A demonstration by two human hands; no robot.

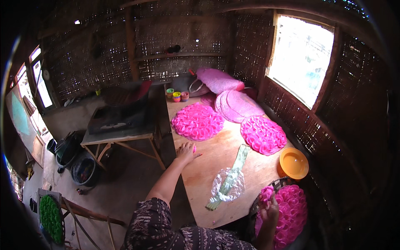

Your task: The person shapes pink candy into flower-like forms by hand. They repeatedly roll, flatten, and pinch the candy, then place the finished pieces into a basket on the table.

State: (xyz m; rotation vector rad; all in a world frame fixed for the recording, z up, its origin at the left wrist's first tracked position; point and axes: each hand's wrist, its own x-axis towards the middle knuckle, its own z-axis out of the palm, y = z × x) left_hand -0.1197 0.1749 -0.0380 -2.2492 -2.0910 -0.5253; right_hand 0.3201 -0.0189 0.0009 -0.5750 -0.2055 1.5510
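My left hand (185,151) is over the left edge of the wooden table, thumb stretched out to the side. A small pink piece (194,148) shows between its thumb and forefinger, and the fingers seem curled round it. At the lower right, my right hand (271,211) grips a bunch of pink curled pieces (266,193), raised above a round dark basket (255,210). Many similar pink curled pieces (289,212) fill a round layer in that basket. Ahead of my left hand lies a round mat of pink ruffled pieces (197,121), with a second pink round mat (263,135) to its right.
On the table (196,183) are a green leaf strip (239,160) with clear plastic (228,184), an orange bowl (293,163), flat pink discs (237,106) and small coloured cups (177,96). Left stand a low table (121,137), dark tubs (84,171) and a green-covered tray (51,218).
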